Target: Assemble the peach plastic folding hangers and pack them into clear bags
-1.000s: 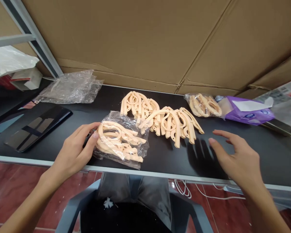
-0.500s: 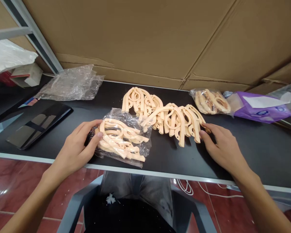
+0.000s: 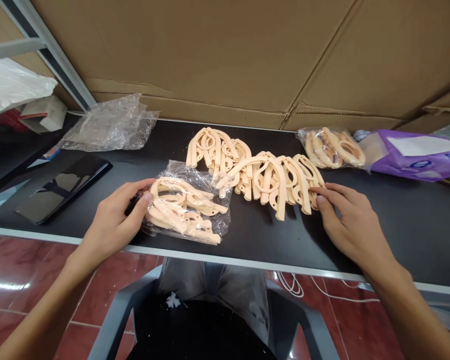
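Observation:
My left hand (image 3: 114, 220) rests on the black table (image 3: 397, 225), its fingers curled against the left side of a clear plastic bag of cream plastic hooks (image 3: 185, 207). A row of loose cream hooks (image 3: 255, 175) lies spread across the table's middle. My right hand (image 3: 350, 225) lies flat with fingers apart, and its fingertips touch the right end of that loose row.
A second filled bag of hooks (image 3: 332, 147) and a purple packet (image 3: 408, 155) lie at the back right. Empty clear bags (image 3: 108, 125) sit at the back left, a dark phone (image 3: 62, 185) at the left. Cardboard boxes (image 3: 228, 55) wall the back.
My right hand has moved left from over the bare table until its fingertips touch the right end of the loose hooks. My left hand stays at the bag.

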Motion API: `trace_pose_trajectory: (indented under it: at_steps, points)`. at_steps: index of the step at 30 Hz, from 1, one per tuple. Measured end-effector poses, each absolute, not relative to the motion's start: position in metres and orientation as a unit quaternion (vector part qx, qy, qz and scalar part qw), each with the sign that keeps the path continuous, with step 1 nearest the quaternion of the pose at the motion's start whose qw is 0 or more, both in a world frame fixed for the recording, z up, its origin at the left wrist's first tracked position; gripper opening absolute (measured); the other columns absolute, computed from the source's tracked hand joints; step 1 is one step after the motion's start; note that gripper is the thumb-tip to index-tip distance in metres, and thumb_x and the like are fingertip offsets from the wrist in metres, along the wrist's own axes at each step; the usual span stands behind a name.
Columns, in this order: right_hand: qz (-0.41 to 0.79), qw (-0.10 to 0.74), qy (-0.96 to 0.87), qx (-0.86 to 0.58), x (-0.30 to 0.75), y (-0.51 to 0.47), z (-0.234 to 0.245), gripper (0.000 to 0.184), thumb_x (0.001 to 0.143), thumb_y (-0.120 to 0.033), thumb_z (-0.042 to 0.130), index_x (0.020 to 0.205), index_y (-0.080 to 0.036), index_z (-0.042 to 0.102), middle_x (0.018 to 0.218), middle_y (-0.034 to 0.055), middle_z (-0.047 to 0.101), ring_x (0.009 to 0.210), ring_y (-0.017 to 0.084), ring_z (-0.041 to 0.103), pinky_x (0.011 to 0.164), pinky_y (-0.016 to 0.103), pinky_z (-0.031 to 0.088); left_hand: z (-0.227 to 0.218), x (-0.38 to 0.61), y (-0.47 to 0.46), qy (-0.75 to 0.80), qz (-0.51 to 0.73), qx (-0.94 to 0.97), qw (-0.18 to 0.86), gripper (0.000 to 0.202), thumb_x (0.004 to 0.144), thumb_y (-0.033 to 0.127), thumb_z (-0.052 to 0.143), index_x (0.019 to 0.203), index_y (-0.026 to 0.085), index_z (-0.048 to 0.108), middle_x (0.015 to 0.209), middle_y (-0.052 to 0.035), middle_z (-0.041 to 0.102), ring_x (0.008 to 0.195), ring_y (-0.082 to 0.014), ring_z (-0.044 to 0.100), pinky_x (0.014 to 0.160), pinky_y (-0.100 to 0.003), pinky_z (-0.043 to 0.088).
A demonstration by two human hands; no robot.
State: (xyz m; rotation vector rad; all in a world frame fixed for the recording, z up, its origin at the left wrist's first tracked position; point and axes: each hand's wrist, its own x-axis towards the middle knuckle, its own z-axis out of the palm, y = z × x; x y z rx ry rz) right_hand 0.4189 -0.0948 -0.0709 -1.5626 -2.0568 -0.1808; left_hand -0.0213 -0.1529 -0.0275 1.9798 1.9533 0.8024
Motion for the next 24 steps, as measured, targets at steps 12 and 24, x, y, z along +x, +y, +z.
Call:
trace_pose_trajectory:
  at_steps: [12, 24]
  points:
    - [-0.087, 0.271, -0.773, -0.567, 0.4147, -0.0964, -0.0708, 0.048, 0.098, -0.05, 0.045, 0.114, -0.015, 0.074, 0.121, 0.0219, 0.068, 0.115, 0.039, 0.063, 0.101, 0.059, 0.05, -0.0287, -0.0203, -0.1479, 0.69, 0.282, 0.65, 0.149, 0.038, 0.095, 0.051, 0.049, 0.114, 0.023, 0.067, 0.113, -0.0047, 0.069, 0.099, -0.0236, 0.063, 0.096, -0.036, 0.048]
    - [-0.082, 0.254, -0.773, -0.575, 0.4144, -0.0981, -0.0709, 0.041, 0.096, -0.048, 0.044, 0.114, -0.022, 0.072, 0.121, 0.0188, 0.067, 0.116, 0.04, 0.063, 0.103, 0.059, 0.049, -0.0286, -0.0221, -0.1503, 0.672, 0.329, 0.63, 0.209, 0.043, 0.088, 0.05, 0.054, 0.117, 0.023, 0.07, 0.111, -0.0041, 0.067, 0.096, -0.0224, 0.061, 0.092, -0.036, 0.047]
